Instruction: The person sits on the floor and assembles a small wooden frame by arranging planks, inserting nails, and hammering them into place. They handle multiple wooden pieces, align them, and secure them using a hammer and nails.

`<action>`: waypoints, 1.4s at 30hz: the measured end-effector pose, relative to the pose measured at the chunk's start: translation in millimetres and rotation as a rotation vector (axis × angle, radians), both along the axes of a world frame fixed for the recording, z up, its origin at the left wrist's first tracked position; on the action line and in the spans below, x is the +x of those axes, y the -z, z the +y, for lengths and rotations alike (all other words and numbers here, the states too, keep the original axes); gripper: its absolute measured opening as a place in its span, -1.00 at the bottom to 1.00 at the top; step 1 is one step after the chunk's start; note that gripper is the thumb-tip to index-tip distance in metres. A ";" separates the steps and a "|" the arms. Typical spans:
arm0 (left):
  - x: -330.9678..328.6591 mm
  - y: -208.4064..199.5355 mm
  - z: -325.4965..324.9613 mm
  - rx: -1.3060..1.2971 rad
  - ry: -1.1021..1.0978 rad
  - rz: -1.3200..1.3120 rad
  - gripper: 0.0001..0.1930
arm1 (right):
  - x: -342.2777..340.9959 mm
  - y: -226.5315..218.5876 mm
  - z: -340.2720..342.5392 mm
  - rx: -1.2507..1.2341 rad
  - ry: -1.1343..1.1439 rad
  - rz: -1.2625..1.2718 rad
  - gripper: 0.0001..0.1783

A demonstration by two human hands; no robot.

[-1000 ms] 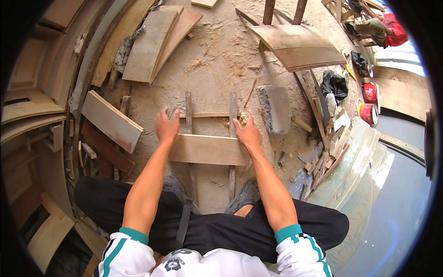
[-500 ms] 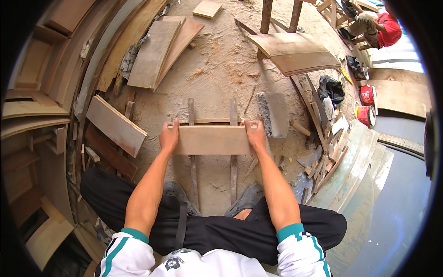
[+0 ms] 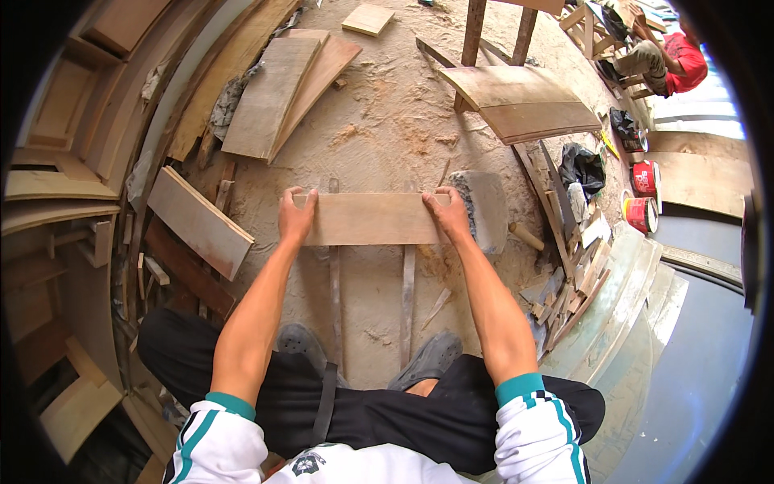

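Observation:
Between my two hands lies a rectangular wooden board (image 3: pixel 367 219), its long side running left to right. My left hand (image 3: pixel 297 216) grips the board's left end, thumb over the top face. At the opposite end my right hand (image 3: pixel 448 214) holds it the same way. Beneath the board, two narrow wooden strips (image 3: pixel 335 298) run along the ground toward my feet; the board hides their far parts. Just beyond my right hand rests a rough-edged grey slab (image 3: pixel 486 211).
Several boards (image 3: pixel 274 97) lie stacked at the far left, another pair (image 3: pixel 200 222) nearer. A low wooden bench (image 3: pixel 528 101) stands ahead right, beside wood scraps (image 3: pixel 576 282), a black bag (image 3: pixel 582 169) and red paint cans (image 3: pixel 641 211). A co-worker in red (image 3: pixel 685 64) sits at far right.
Both hands have moved the board a little farther from me. Its broad face now shows more fully, and the board edge seen behind it before is out of sight.

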State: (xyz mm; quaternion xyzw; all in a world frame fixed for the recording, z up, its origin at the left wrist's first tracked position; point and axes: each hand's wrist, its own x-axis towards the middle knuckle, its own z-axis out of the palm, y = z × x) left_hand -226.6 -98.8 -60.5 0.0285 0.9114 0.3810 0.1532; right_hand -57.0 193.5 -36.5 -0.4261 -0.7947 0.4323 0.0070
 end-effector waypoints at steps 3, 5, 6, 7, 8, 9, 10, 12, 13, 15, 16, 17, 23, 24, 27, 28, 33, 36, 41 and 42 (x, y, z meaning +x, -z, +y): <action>10.0 -5.6 9.6 -0.194 0.115 0.276 -0.50 | 8.8 5.1 -0.7 -0.018 0.015 -0.002 -0.39; 11.9 -7.4 14.3 -0.270 0.224 0.446 -0.54 | 8.8 4.4 -4.4 -0.015 0.013 0.009 -0.42; 11.4 -8.0 16.8 -0.255 0.285 0.489 -0.55 | 8.8 4.0 -5.8 -0.004 0.010 0.016 -0.43; 11.9 -8.8 20.5 -0.237 0.349 0.532 -0.57 | 10.0 4.6 -5.6 0.009 0.011 0.021 -0.44; 13.5 -9.6 24.1 -0.266 0.383 0.505 -0.56 | 10.0 5.7 -5.4 0.082 -0.019 0.009 -0.45; 16.3 -10.4 27.5 -0.296 0.416 0.477 -0.54 | 9.7 6.9 -5.4 0.156 -0.049 -0.004 -0.47; 19.2 -9.9 28.9 -0.328 0.446 0.448 -0.53 | 6.6 4.4 -8.1 0.227 -0.084 -0.018 -0.48; 23.7 -9.2 30.8 -0.337 0.426 0.447 -0.47 | 4.2 -1.2 -16.1 0.396 -0.193 -0.036 -0.44; 25.4 -8.9 32.3 -0.341 0.416 0.448 -0.45 | 2.2 -5.4 -20.5 0.481 -0.247 -0.044 -0.42; 28.2 -7.6 37.2 -0.317 0.428 0.469 -0.40 | -3.3 -10.6 -26.2 0.510 -0.390 -0.022 -0.35; 29.6 -7.0 39.2 -0.306 0.435 0.480 -0.38 | -4.6 -10.6 -29.0 0.523 -0.461 -0.011 -0.31; 30.8 -6.3 41.1 -0.317 0.438 0.488 -0.36 | -5.4 -10.3 -33.9 0.534 -0.462 -0.032 -0.28; 34.7 -5.6 40.9 -0.334 0.463 0.496 -0.29 | 1.3 -1.0 -45.2 0.540 -0.444 -0.077 -0.18; 36.0 -6.1 40.8 -0.337 0.462 0.500 -0.28 | 2.5 0.0 -45.5 0.521 -0.445 -0.087 -0.17; 35.8 -3.1 42.8 -0.354 0.412 0.567 -0.25 | -0.2 2.4 -45.5 0.499 -0.440 -0.122 -0.16; 36.2 -1.9 42.1 -0.362 0.389 0.597 -0.24 | -1.0 2.6 -47.3 0.494 -0.437 -0.137 -0.16; 36.2 -1.1 42.3 -0.409 0.411 0.573 -0.23 | -0.4 2.6 -46.3 0.429 -0.435 -0.151 -0.15; 30.8 -4.2 43.0 -0.401 0.438 0.516 -0.25 | -1.2 1.8 -45.8 0.425 -0.435 -0.145 -0.13; 26.6 -3.7 42.0 -0.361 0.437 0.551 -0.28 | 1.6 8.1 -49.2 0.580 -0.444 -0.079 -0.14; 27.3 -3.8 43.7 -0.362 0.433 0.559 -0.28 | 3.0 8.2 -48.5 0.609 -0.442 -0.062 -0.14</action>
